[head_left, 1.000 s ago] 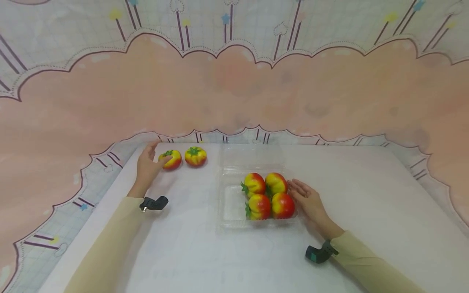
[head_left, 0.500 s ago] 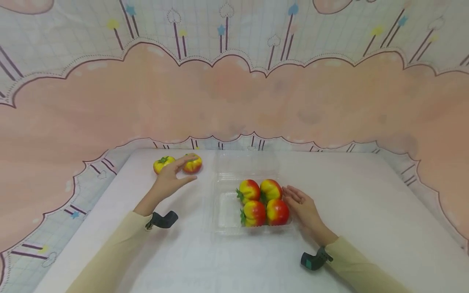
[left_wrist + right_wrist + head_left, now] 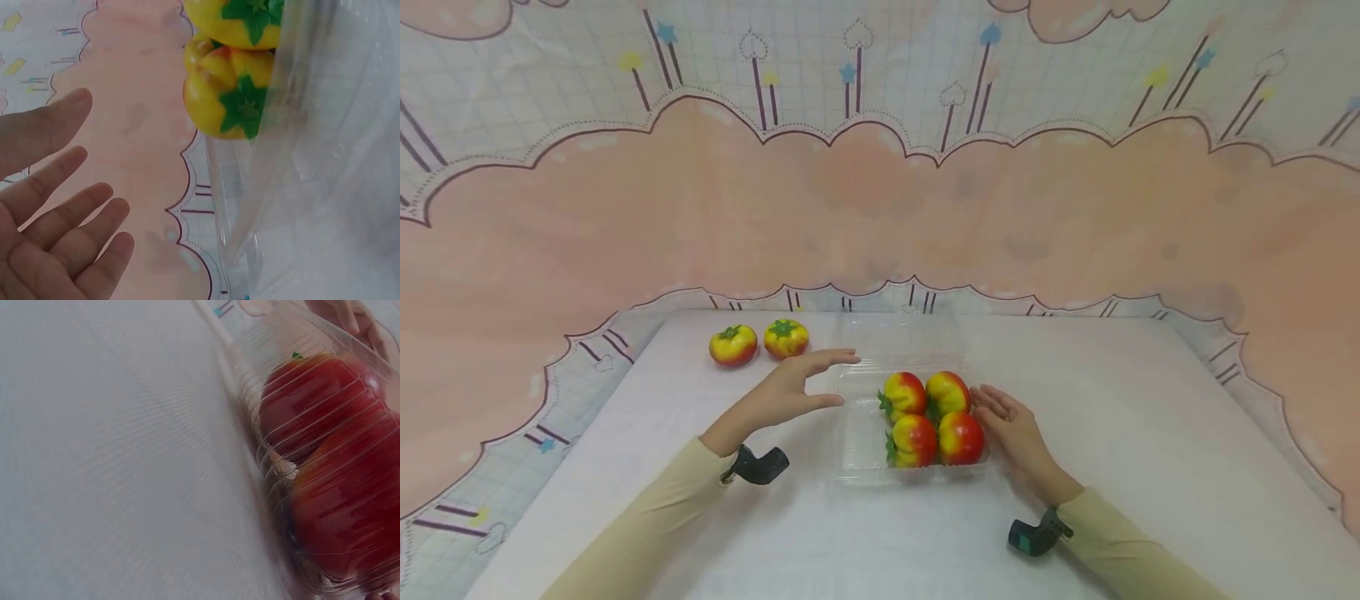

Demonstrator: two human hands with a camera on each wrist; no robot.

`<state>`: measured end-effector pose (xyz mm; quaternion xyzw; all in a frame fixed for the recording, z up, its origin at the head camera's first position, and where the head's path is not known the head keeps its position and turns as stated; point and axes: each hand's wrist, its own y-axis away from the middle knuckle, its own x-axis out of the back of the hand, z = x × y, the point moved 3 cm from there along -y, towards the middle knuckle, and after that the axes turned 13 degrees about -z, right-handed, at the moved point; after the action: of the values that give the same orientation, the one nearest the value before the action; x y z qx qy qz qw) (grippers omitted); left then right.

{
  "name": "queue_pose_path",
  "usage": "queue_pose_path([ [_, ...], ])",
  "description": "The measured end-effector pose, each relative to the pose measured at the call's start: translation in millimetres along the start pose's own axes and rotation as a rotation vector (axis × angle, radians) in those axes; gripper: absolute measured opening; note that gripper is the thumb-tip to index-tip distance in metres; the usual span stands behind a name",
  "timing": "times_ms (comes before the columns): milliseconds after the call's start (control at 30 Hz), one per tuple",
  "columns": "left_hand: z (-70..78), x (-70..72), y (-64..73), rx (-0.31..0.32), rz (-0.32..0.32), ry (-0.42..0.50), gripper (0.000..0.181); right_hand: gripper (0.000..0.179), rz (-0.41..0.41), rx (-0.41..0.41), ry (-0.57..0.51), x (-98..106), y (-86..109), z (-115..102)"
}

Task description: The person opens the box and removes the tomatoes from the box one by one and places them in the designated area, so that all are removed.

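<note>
Thumb and fingers spread apart, my left hand (image 3: 778, 396) hovers empty at the left side of a clear plastic clamshell box (image 3: 859, 437). It also shows in the left wrist view as a hand (image 3: 56, 231) with straight fingers. Several red-and-yellow tomato-like fruits (image 3: 961, 437) with green leafy tops sit in the box's right part. My right hand (image 3: 1017, 429) rests against the box's right wall, fingers extended. In the right wrist view, two red fruits (image 3: 350, 506) show through the ribbed wall.
Two more such fruits, one on the left (image 3: 733, 346) and one beside it (image 3: 786, 338), stand on the white tabletop (image 3: 1120, 400) at the back left. The box's clear lid (image 3: 898, 336) lies folded back behind it. A patterned cloth (image 3: 880, 208) hangs behind the table.
My left hand has moved right, from beside the two loose fruits to the box's left side, carrying nothing. My right hand stays at the box. The view has tilted slightly up.
</note>
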<state>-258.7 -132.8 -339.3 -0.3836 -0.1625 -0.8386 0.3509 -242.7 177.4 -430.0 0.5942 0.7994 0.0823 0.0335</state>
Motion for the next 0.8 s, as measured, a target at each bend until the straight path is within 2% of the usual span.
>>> queue_pose_path([
  [233,8.8,-8.7,-14.5,-0.074,-0.131,0.002,0.054,0.051,-0.006,0.013,-0.014,-1,-0.4,0],
  [433,17.0,-16.5,-24.1,-0.145,-0.256,0.013,0.054,0.051,-0.002,-0.007,0.007,-1,1.0,-1],
  [667,23.2,-24.3,-35.3,-0.213,-0.355,0.040,0.048,0.051,-0.011,-0.017,-0.005,0,-0.8,1],
  [800,28.2,-27.9,-41.8,-0.230,-0.415,0.045,0.046,0.051,-0.012,-0.020,-0.011,0,-2.3,1],
])
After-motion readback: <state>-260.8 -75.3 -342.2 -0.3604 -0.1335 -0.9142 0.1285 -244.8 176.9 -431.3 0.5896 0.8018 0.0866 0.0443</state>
